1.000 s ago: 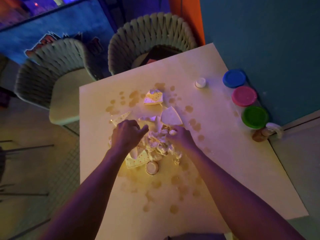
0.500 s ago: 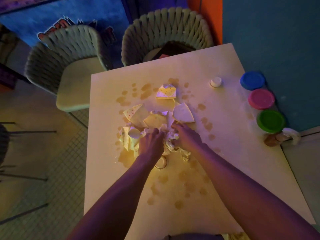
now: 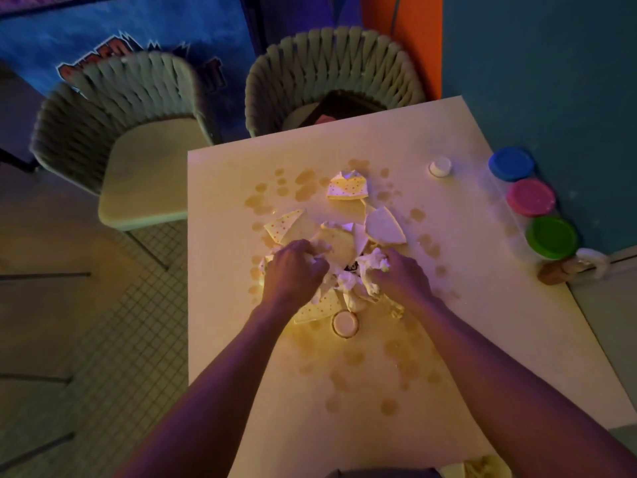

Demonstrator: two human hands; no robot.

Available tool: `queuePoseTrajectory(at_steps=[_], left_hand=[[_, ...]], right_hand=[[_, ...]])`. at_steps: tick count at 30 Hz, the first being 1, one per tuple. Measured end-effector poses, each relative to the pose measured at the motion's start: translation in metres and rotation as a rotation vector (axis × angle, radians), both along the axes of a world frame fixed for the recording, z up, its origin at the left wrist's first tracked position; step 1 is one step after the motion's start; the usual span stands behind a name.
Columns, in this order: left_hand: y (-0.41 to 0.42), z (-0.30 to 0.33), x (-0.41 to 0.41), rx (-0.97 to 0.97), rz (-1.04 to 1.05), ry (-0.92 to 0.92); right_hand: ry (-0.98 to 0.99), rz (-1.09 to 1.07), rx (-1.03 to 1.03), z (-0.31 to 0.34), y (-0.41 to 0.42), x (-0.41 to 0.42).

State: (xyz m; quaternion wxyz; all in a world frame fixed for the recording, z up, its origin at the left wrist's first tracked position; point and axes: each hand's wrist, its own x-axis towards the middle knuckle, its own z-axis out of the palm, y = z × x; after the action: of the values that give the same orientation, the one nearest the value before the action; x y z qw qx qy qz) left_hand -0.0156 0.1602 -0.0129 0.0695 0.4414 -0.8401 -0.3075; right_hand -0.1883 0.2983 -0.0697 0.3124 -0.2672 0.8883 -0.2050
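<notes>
1. Dim room under coloured light; pale square table (image 3: 465,322) set against a teal wall, spotted with brownish wet stains (image 3: 305,188).
2. Mid-table: heap of crumpled white paper (image 3: 348,281), with dotted triangular shards (image 3: 284,225) lying around and under it, and a plain white shard (image 3: 384,227) just beyond it.
3. Left hand (image 3: 293,270): lies on the heap's left edge, knuckles up, fingers curled round a wad of the paper.
4. Right hand (image 3: 400,277): lies on the heap's right edge, fingers curled into the paper and clutching a wad at the fingertips.
5. Just on the near side of the heap: small round ring (image 3: 345,323), flat on the table, between the two forearms.
6. Far side, apart from the heap: folded dotted piece (image 3: 348,188); further right, small white cap (image 3: 440,166).
7. Along the right edge, in a row: blue-lidded tub (image 3: 511,163), pink-lidded tub (image 3: 531,197), green-lidded tub (image 3: 551,237); beside the green one, brown lump (image 3: 555,272).
8. Beyond the far edge: two woven-back chairs (image 3: 113,108).
</notes>
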Motion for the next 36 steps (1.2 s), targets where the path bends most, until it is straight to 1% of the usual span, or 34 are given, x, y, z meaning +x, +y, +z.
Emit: queuePoseTrajectory(at_steps=[3, 6, 11, 14, 17, 21, 23, 27, 30, 36], left_hand=[[-0.016, 0.006, 0.012, 0.030, 0.065, 0.019], [-0.026, 0.010, 0.017, -0.015, -0.024, -0.011], [-0.031, 0.008, 0.006, -0.132, -0.171, -0.189], [-0.031, 0.004, -0.005, -0.246, -0.317, -0.344], [-0.030, 0.000, -0.016, -0.365, -0.444, -0.483], [-0.028, -0.005, -0.031, -0.474, -0.535, -0.551], [-0.028, -0.006, -0.034, -0.483, -0.571, -0.557], [-0.031, -0.006, -0.036, -0.434, -0.582, -0.495], [-0.032, -0.001, -0.039, -0.378, -0.560, -0.424], [-0.027, 0.000, -0.044, -0.367, -0.536, -0.278]], right_hand=[[0.036, -0.089, -0.047, 0.010, 0.001, 0.005], [-0.002, -0.166, -0.149, 0.019, 0.002, 0.008], [-0.109, -0.362, -0.267, 0.044, 0.005, 0.016], [-0.143, -0.468, -0.259, 0.049, 0.009, 0.019], [-0.156, -0.508, -0.232, 0.054, 0.015, 0.024], [-0.203, -0.575, -0.223, 0.062, 0.022, 0.034], [-0.209, -0.605, -0.227, 0.063, 0.025, 0.038], [-0.104, -0.611, -0.203, 0.054, 0.034, 0.041], [-0.100, -0.675, -0.219, 0.051, 0.040, 0.043], [-0.117, -0.726, -0.276, 0.048, 0.048, 0.043]])
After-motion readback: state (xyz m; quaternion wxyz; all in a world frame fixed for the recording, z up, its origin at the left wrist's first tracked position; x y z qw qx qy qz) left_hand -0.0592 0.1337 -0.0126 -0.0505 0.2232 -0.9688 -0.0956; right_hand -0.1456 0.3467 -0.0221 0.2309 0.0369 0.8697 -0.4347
